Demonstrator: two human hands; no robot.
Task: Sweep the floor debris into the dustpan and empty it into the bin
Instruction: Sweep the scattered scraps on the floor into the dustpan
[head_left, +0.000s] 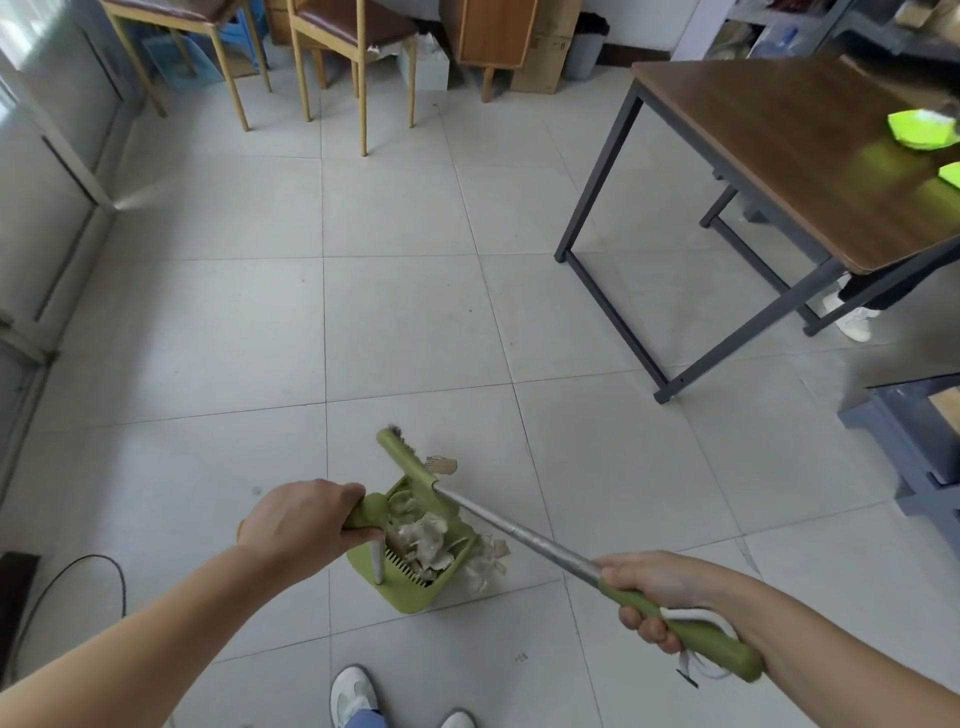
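Observation:
A green dustpan (402, 590) stands on the tiled floor just ahead of my feet, with pale crumpled paper debris (423, 535) piled in it. My left hand (301, 522) is shut on the dustpan's green handle top. My right hand (657, 592) grips the green end of the broom (524, 535), whose metal pole slants up-left to the green broom head (402, 457) at the pan's far edge. A few scraps (488, 564) lie at the pan's right side, and one brown scrap (441, 464) sits beside the broom head.
A wooden table (779, 156) on a dark metal frame stands at right, with another person's white shoe (852, 317) under it. Wooden chairs (353, 57) and boxes line the far wall beside a grey bin (587, 47). A black cable (104, 566) lies at left, a dark shelf (914, 447) at right.

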